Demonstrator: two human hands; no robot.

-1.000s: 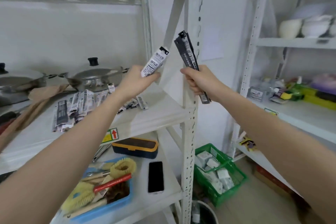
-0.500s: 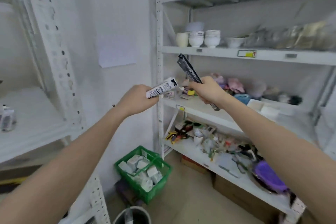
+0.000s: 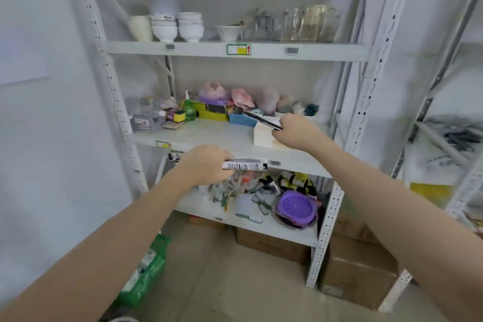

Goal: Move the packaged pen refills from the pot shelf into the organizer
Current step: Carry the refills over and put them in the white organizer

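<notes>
1. The right hand (image 3: 295,131) grips a dark pack of pen refills (image 3: 262,120), fingers curled round its near end. The pack points left and lies over the white box (image 3: 264,136) on the middle shelf (image 3: 209,138), close to a blue tray (image 3: 240,119) behind it.
2. The left hand (image 3: 206,165) holds a white pack of refills (image 3: 245,165), pinched at one end, level and pointing right. It hangs in front of the middle shelf's front edge, not yet over the board.
3. Which container is the organizer I cannot tell for sure; the white box under the right hand looks the likeliest, though blur hides any opening.
4. To do the step well, I would lower the dark pack flat and lengthwise into the container before loosening the fingers, so it does not tip over a wall. The left hand should wait until the right one is out of the way, then follow the same path.
5. Edges to mind: the shelf's front lip sits just behind the white pack, so that pack must rise before going in. The upright post (image 3: 366,102) stands to the right of the right wrist.
6. Open room: the bare shelf board left of the white box gives space to approach. The back row is crowded with a green bottle (image 3: 189,110), bags and sponges, so keep reaches short. The bowls (image 3: 177,26) on the shelf above are well clear.
</notes>
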